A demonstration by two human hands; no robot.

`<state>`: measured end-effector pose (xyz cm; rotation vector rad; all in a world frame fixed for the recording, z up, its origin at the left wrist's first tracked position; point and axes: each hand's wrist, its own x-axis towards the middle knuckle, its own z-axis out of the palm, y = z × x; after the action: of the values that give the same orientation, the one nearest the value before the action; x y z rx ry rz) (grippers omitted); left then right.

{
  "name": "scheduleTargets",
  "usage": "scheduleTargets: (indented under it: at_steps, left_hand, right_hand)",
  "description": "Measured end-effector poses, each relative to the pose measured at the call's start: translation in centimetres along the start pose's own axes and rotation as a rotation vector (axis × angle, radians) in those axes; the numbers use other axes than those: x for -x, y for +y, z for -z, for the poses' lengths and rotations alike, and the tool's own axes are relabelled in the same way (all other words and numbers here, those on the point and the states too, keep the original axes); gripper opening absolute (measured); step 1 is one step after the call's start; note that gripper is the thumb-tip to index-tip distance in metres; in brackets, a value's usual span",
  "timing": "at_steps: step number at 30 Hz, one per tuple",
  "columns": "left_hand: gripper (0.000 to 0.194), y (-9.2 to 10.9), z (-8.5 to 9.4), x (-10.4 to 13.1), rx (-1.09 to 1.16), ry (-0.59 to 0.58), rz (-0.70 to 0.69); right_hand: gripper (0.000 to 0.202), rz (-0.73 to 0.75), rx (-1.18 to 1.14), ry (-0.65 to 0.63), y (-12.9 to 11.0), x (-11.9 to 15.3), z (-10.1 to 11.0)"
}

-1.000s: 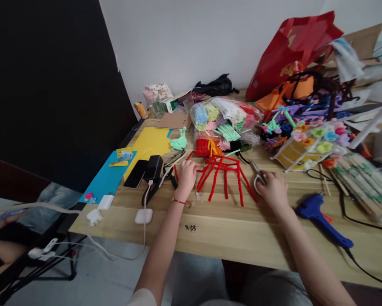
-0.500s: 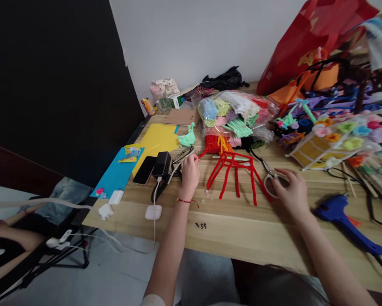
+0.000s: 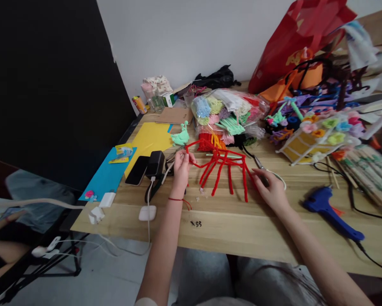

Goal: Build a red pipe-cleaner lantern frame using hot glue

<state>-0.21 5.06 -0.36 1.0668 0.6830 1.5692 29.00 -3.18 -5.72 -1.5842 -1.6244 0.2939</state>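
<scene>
My left hand [image 3: 182, 166] is closed in a pinch on a bent red pipe cleaner [image 3: 194, 144], which loops up and across towards a red pipe-cleaner frame [image 3: 229, 155]. That frame has several long legs resting on the table. At its right side is my right hand [image 3: 270, 187], fingers apart, its fingertips near the outermost red leg. Scissors [image 3: 257, 162] with white handles lie beneath and behind this hand, which partly covers them. Right behind the frame sits a bundle of red pipe cleaners [image 3: 206, 142].
A blue glue gun [image 3: 333, 212] lies to the right, its cord trailing. Bagged pipe cleaners [image 3: 229, 110] and a flower-topped basket [image 3: 297, 146] stand farther back. On the left are a phone [image 3: 137, 170], a black charger [image 3: 155, 165] and a white earbud case [image 3: 147, 213]. A seated person's arm [image 3: 6, 227] shows far left.
The pipe cleaner in my left hand has come up into a bent loop beside the frame. My right hand has slid left off the scissors' handle towards the frame. The view has shifted slightly.
</scene>
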Motion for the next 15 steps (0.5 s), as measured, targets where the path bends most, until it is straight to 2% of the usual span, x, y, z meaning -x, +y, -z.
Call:
scheduleTargets:
  at_steps: [6,15]
  left_hand:
    - [0.027,-0.7,-0.2,0.1,0.006,-0.074,0.047]
    - [0.023,-1.2,-0.1,0.3,-0.042,-0.094,0.127]
  right_hand:
    - [0.029,0.066,-0.046,-0.018,-0.2,-0.1,0.1]
    - [0.029,0.13,-0.034,-0.029,-0.1,-0.2,0.3]
